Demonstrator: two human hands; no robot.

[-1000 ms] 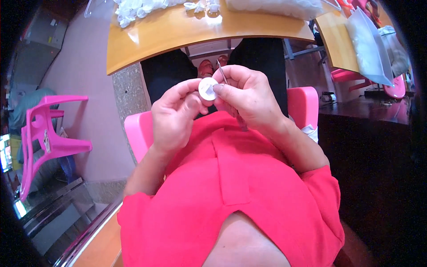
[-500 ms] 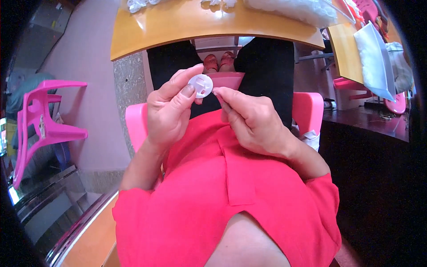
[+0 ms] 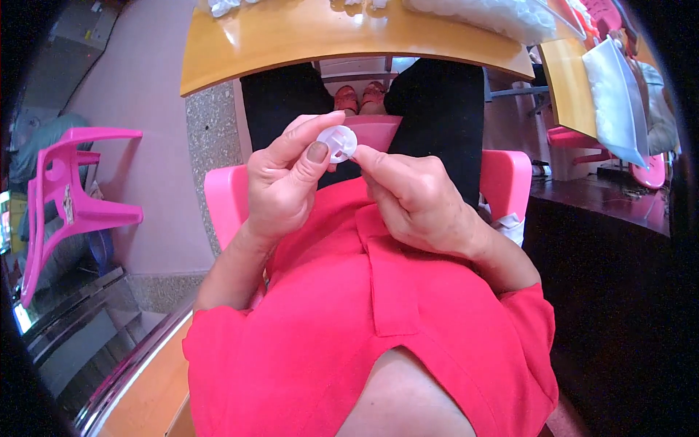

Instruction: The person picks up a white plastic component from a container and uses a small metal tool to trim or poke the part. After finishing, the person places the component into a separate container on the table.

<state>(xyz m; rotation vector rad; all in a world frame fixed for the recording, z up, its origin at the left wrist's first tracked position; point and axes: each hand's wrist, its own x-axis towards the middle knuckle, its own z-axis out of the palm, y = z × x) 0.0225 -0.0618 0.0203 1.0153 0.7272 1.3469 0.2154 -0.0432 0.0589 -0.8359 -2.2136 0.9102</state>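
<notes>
Between the thumb and fingers of my left hand [image 3: 287, 171] is a small round white plastic piece [image 3: 339, 140] with cut-out slots and a raised part in its middle. It is held tilted, above my lap. My right hand [image 3: 411, 189] is closed in a pinch at the piece's right edge, its fingertips close against the rim. Whatever lies between those fingertips is hidden or too small to name.
Ahead is a wooden table [image 3: 291, 51] with small white parts [image 3: 222, 6] and a clear bag of white pieces [image 3: 480, 18]. A pink plastic chair [image 3: 76, 197] stands at left. On the right, a tray of white pieces [image 3: 608, 87] rests by another wooden table [image 3: 569, 80].
The white piece and my left hand have shifted slightly right. My right fingertips, a little apart from the rim before, are now up against it.
</notes>
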